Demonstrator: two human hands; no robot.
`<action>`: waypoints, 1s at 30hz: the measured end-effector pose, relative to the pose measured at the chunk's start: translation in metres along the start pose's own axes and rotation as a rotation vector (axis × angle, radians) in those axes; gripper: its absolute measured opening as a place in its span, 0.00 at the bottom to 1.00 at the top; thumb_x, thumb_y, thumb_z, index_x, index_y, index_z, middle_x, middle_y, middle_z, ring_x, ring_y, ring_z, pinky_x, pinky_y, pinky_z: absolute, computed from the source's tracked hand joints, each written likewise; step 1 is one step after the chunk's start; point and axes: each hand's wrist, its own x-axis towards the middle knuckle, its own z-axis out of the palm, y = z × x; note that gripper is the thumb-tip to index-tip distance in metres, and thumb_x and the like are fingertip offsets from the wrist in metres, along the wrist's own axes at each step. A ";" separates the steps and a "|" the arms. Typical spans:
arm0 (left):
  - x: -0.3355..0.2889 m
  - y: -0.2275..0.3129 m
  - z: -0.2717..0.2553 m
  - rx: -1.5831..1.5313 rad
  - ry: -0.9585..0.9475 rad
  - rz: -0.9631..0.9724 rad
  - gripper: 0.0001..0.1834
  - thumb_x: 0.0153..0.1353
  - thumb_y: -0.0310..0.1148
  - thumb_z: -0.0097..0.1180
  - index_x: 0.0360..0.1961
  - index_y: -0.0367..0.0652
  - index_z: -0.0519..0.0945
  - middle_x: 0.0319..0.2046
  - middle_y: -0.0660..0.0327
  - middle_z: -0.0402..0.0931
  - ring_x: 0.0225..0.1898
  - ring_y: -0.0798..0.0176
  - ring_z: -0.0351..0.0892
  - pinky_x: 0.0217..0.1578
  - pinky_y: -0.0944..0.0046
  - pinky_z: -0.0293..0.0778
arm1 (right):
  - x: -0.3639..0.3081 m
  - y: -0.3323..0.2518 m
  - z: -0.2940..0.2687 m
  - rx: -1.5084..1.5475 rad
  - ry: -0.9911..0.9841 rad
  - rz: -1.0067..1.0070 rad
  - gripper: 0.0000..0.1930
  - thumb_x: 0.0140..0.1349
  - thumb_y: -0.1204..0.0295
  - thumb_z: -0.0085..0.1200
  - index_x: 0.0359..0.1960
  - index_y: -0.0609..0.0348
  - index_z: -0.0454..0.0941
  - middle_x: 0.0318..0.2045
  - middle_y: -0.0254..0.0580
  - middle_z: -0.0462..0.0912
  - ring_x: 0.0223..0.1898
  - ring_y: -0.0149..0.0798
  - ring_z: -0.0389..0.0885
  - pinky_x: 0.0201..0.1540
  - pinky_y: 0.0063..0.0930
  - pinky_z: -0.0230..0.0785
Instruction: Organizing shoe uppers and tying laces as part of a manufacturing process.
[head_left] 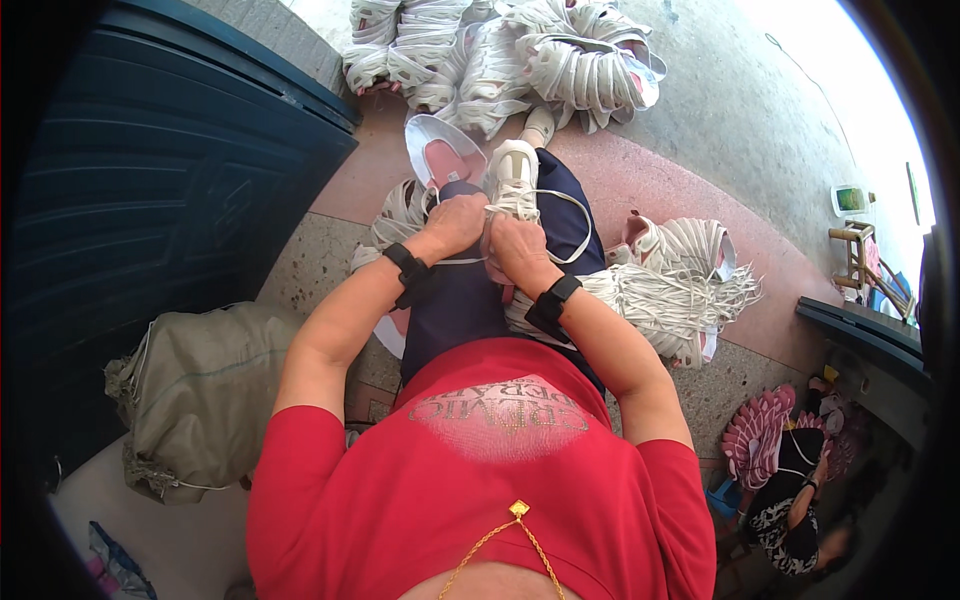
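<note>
— What's closest to you?
— My red shirt (480, 480). Beyond it, on my lap, my left hand (456, 222) and right hand (517, 243) each pinch the white lace (560, 200) of a white mesh sneaker (513, 172).
— Around you?
— Heaped white laced sneakers (500, 50) on the floor.

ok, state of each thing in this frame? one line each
White lace-up sneaker: on the lap, toe pointing away, partly laced.
White shoelace: looped loose beside the sneaker, ends at the hands.
Left hand: grip closed on the lace.
Right hand: grip closed at the sneaker's heel end.
Bundle of white laces: lying loose on the floor.
Pile of white sneakers: heaped ahead.
Grey sack: slumped, closed.
</note>
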 end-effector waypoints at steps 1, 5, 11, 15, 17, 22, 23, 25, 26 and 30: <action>0.000 0.002 -0.001 -0.002 -0.011 -0.018 0.11 0.66 0.32 0.45 0.42 0.39 0.77 0.32 0.39 0.81 0.39 0.35 0.81 0.41 0.40 0.75 | 0.002 -0.002 0.000 -0.011 -0.027 0.006 0.07 0.58 0.68 0.57 0.30 0.58 0.79 0.24 0.43 0.85 0.30 0.46 0.88 0.30 0.37 0.80; 0.000 0.011 -0.004 -0.082 0.099 -0.102 0.13 0.66 0.34 0.45 0.38 0.34 0.76 0.34 0.35 0.81 0.42 0.33 0.82 0.44 0.37 0.75 | 0.004 0.004 -0.009 0.032 -0.152 -0.082 0.05 0.58 0.70 0.56 0.30 0.58 0.77 0.23 0.49 0.84 0.30 0.46 0.88 0.31 0.37 0.79; -0.010 -0.005 -0.009 -0.196 0.179 -0.087 0.12 0.65 0.33 0.49 0.41 0.36 0.78 0.32 0.39 0.81 0.42 0.37 0.82 0.44 0.43 0.75 | -0.015 0.031 -0.273 2.144 -0.022 0.108 0.15 0.74 0.67 0.40 0.24 0.49 0.62 0.15 0.22 0.54 0.15 0.22 0.48 0.23 0.22 0.48; 0.035 0.035 -0.013 -0.137 0.050 0.002 0.16 0.62 0.36 0.52 0.34 0.31 0.83 0.35 0.38 0.82 0.40 0.36 0.83 0.44 0.45 0.77 | -0.047 0.056 -0.356 2.315 -0.095 -0.280 0.10 0.77 0.65 0.37 0.35 0.51 0.63 0.18 0.22 0.54 0.15 0.20 0.49 0.18 0.18 0.43; 0.059 0.055 -0.019 -0.090 -0.151 0.059 0.18 0.59 0.40 0.57 0.32 0.31 0.84 0.33 0.39 0.83 0.38 0.38 0.84 0.43 0.47 0.77 | -0.041 0.039 -0.354 2.285 -0.161 -0.137 0.10 0.77 0.64 0.37 0.36 0.52 0.64 0.18 0.22 0.54 0.16 0.20 0.49 0.17 0.17 0.42; 0.080 0.076 -0.011 -0.082 -0.398 0.107 0.19 0.48 0.39 0.72 0.33 0.33 0.87 0.31 0.45 0.84 0.36 0.46 0.86 0.39 0.52 0.79 | -0.032 0.026 -0.356 2.476 -0.348 -0.230 0.11 0.80 0.65 0.32 0.39 0.54 0.61 0.20 0.26 0.55 0.16 0.22 0.49 0.17 0.18 0.43; 0.083 0.078 -0.006 -0.009 -0.407 0.118 0.18 0.47 0.38 0.72 0.33 0.33 0.87 0.31 0.46 0.85 0.36 0.46 0.86 0.39 0.52 0.79 | -0.030 0.022 -0.355 2.475 -0.331 -0.208 0.11 0.80 0.65 0.32 0.39 0.54 0.61 0.20 0.26 0.55 0.16 0.22 0.49 0.17 0.18 0.43; 0.087 0.082 0.003 0.137 -0.422 0.134 0.17 0.46 0.36 0.73 0.33 0.34 0.88 0.32 0.48 0.85 0.36 0.47 0.87 0.39 0.54 0.80 | -0.029 0.016 -0.351 2.459 -0.320 -0.142 0.11 0.80 0.64 0.32 0.41 0.56 0.62 0.20 0.25 0.55 0.16 0.21 0.49 0.17 0.18 0.44; 0.093 0.084 0.007 0.162 -0.423 0.122 0.16 0.43 0.35 0.74 0.33 0.36 0.88 0.33 0.49 0.85 0.37 0.47 0.87 0.39 0.54 0.80 | -0.029 0.014 -0.349 2.440 -0.332 -0.133 0.11 0.80 0.63 0.33 0.42 0.56 0.63 0.19 0.25 0.55 0.16 0.21 0.49 0.17 0.17 0.44; 0.100 0.088 0.014 0.175 -0.486 0.148 0.17 0.45 0.35 0.73 0.35 0.37 0.88 0.33 0.51 0.86 0.36 0.51 0.86 0.38 0.56 0.80 | -0.030 0.009 -0.342 2.373 -0.356 -0.079 0.12 0.79 0.62 0.34 0.43 0.56 0.66 0.19 0.23 0.55 0.16 0.20 0.49 0.17 0.17 0.45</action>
